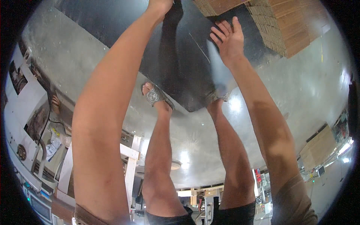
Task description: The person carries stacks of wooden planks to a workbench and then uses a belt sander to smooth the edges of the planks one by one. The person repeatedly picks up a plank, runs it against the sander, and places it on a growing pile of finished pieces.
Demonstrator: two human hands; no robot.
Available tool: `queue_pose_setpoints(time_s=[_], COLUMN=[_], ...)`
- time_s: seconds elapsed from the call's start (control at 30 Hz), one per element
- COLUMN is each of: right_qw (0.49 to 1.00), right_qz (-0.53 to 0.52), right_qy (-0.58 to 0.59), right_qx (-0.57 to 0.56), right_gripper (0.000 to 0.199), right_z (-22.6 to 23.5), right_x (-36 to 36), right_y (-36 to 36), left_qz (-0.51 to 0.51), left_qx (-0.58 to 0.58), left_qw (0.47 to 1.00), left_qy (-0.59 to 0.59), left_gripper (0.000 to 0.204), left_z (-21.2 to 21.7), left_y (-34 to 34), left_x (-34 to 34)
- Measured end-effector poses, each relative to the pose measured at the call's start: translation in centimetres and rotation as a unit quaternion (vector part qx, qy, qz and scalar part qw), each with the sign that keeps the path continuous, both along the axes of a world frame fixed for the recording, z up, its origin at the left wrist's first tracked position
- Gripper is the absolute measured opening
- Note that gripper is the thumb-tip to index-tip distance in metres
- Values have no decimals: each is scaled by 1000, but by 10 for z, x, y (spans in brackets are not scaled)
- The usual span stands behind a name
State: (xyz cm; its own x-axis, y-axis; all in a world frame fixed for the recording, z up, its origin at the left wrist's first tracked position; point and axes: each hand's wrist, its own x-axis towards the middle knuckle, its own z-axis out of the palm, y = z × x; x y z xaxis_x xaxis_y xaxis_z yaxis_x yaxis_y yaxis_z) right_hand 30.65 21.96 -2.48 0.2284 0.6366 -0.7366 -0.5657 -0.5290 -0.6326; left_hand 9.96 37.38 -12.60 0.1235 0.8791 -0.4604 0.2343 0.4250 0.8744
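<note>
My right hand [229,40] is raised over a dark flat sheet [195,71], with its fingers spread and nothing in them. Closest to it is a brown cardboard piece [221,4] at the top edge, and a gap shows between the fingertips and the cardboard. To the right lies a stack of brown cardboard [287,26] with ridged edges. My left hand [161,5] reaches to the top edge of the picture above the dark sheet. Its fingers are cut off there, so what it holds or touches is hidden.
My sandalled feet stand at the near end of the dark sheet, on a shiny grey floor [180,142]. White machinery [28,86] and a white frame [129,168] are on the left. Another cardboard sheet [318,148] is at the far right.
</note>
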Motion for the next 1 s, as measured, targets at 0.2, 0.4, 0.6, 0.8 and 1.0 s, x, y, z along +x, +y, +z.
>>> queue_pose_setpoints(time_s=[0.2,0.4,0.6,0.8,1.0], right_qw=[998,996,995,990,990], right_qz=[-60,-73,-48,-89,-83], right_qy=[22,49,76,103,95], right_qx=[12,28,52,43,66], right_gripper=[98,94,94,92,100], right_z=[-7,-11,-5,6,1], right_x=[9,20,20,11,8], right_y=[37,54,43,45,48], left_qz=[8,16,23,55,80], left_qx=[-9,-16,-16,10,17], left_qw=[999,998,997,994,989], left_qy=[44,59,68,98,122], left_gripper=[38,37,37,37,36], left_z=[-5,-5,-5,-7,-12], left_y=[15,15,4,3,34], left_x=[13,13,16,15,-5])
